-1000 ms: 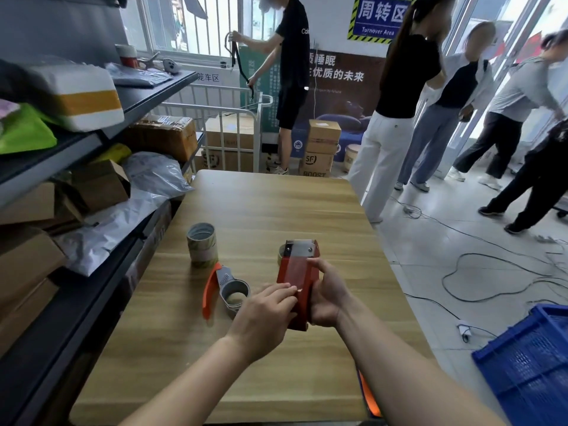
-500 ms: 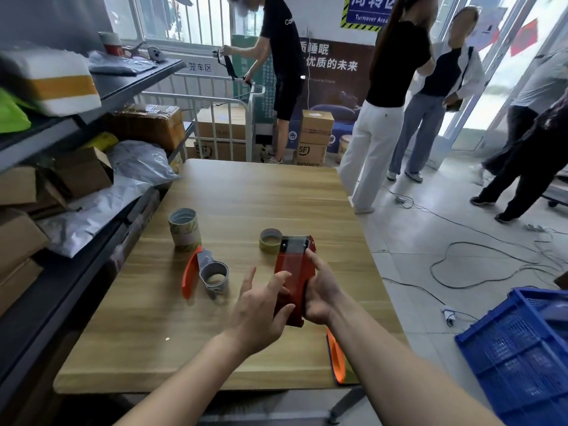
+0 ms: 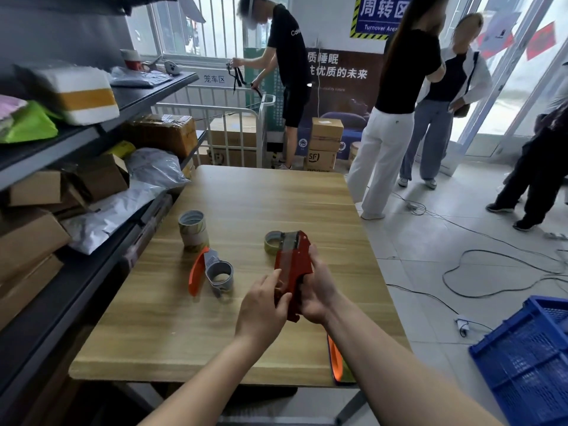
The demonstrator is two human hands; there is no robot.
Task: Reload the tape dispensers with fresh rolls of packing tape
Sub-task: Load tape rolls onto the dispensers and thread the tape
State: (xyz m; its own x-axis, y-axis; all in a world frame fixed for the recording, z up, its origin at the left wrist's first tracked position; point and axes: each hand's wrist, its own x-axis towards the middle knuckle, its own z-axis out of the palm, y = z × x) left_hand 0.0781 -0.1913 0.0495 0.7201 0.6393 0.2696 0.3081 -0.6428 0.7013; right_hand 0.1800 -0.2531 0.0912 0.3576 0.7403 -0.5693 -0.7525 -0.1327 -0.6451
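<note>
Above the wooden table [image 3: 246, 348] I hold a red tape dispenser [image 3: 292, 262], its metal blade end pointing away from me. My right hand [image 3: 319, 287] grips its right side. My left hand [image 3: 262, 305] pinches its lower left edge with thumb and fingers. Behind the dispenser lies a small roll of tape [image 3: 273, 242], partly hidden. A stack of clear tape rolls [image 3: 193, 230] stands upright further left. An orange dispenser with a grey hub [image 3: 212, 272] lies on the table left of my hands.
Dark shelves [image 3: 76, 142] with boxes and bags run along the table's left side. An orange object [image 3: 335, 358] sticks out at the table's near right edge. A blue crate [image 3: 525, 361] and cables [image 3: 491, 272] are on the floor right. Several people stand beyond the table.
My left hand's fingers, spread half a second ago, have closed onto the red dispenser's lower edge. My view has pulled back from the table, so more of its near edge shows.
</note>
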